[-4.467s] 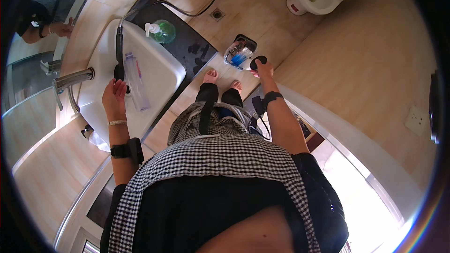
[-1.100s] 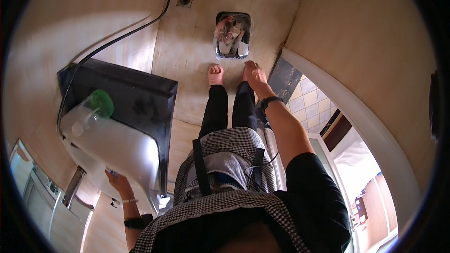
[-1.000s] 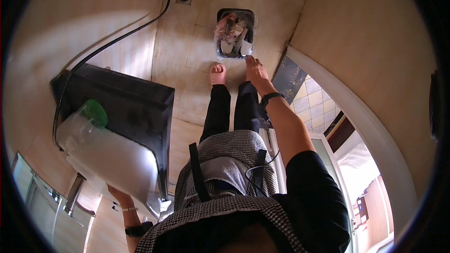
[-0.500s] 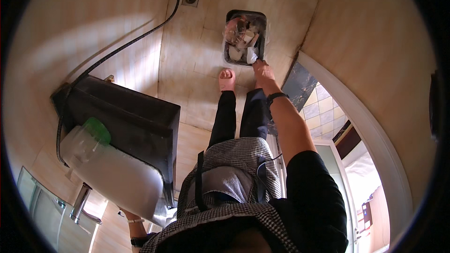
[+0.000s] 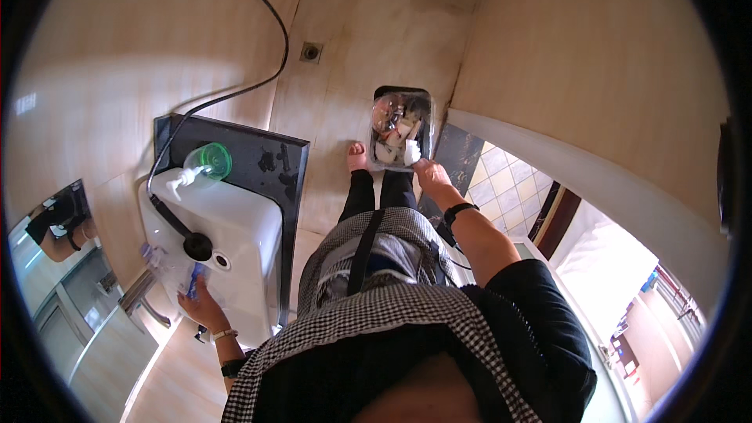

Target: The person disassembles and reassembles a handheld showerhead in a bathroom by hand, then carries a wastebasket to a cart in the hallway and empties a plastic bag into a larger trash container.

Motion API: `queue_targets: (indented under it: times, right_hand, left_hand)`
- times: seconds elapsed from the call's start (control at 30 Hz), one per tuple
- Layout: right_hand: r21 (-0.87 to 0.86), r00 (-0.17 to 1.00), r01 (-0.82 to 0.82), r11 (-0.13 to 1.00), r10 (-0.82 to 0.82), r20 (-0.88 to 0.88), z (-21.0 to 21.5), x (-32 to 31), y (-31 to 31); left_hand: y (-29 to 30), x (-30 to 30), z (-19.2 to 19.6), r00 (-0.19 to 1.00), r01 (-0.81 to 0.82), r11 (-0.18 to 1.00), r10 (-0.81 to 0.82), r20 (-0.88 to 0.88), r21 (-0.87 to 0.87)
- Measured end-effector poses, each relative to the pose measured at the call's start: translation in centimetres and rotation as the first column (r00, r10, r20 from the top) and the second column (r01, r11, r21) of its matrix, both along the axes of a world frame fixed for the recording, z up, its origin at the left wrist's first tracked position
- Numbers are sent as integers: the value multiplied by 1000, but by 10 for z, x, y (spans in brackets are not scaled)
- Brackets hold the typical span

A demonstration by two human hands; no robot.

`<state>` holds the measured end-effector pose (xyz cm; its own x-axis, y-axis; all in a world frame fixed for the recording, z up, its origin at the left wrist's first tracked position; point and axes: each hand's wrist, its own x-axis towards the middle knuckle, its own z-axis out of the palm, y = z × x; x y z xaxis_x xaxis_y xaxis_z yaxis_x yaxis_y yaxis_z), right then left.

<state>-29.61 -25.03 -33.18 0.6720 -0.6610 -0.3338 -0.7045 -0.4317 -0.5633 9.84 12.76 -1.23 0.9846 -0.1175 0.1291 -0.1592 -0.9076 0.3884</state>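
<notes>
My right hand (image 5: 432, 178) is closed on the near edge of a black waste bin (image 5: 403, 91) with a clear plastic liner. Crumpled wrappers, white tissue and other rubbish (image 5: 399, 127) fill the bin, which hangs or stands in front of my legs. On the left, my left hand (image 5: 205, 309) reaches over the white washbasin (image 5: 251, 219). Its fingers are wrapped round a clear plastic bottle (image 5: 194, 279) with a blue label, tilted over the basin. Part of this bottle blends into the white behind it.
A pump bottle (image 5: 210, 163) with green colouring stands at the basin's far corner on the black counter (image 5: 270, 158). A black hose (image 5: 283, 47) runs down into the basin beside the drain hole (image 5: 222, 261). The tap (image 5: 149, 301) is at its left. A floor drain (image 5: 311, 52) lies farther ahead.
My view has tilted, bringing more of the basin into sight. My left hand, mostly hidden before, now shows over the basin with the bottle. My right hand stays on the bin.
</notes>
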Motion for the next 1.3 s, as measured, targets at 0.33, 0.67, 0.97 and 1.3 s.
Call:
queue_targets:
  times: [0.33, 0.67, 0.97, 1.3]
  right_hand:
    - [-57, 998, 10, 998, -13, -64, 56, -39, 6]
    - [-76, 999, 41, 996, -43, -25, 42, -81, 22]
    - [-154, 870, 481, 863, -492, -39, 36, -123, 31]
    - [-95, 931, 364, 927, -366, 0, 51, -70, 31]
  left_hand:
    - [-182, 0, 52, 505, 780, 616, -722, 472, 107]
    - [-261, -23, 60, 263, 932, 311, -934, -240, -189]
    - [-426, -169, 32, -366, 874, -167, -845, -391, -457]
    - [-423, -162, 26, 44, 502, 415, -889, -456, -759]
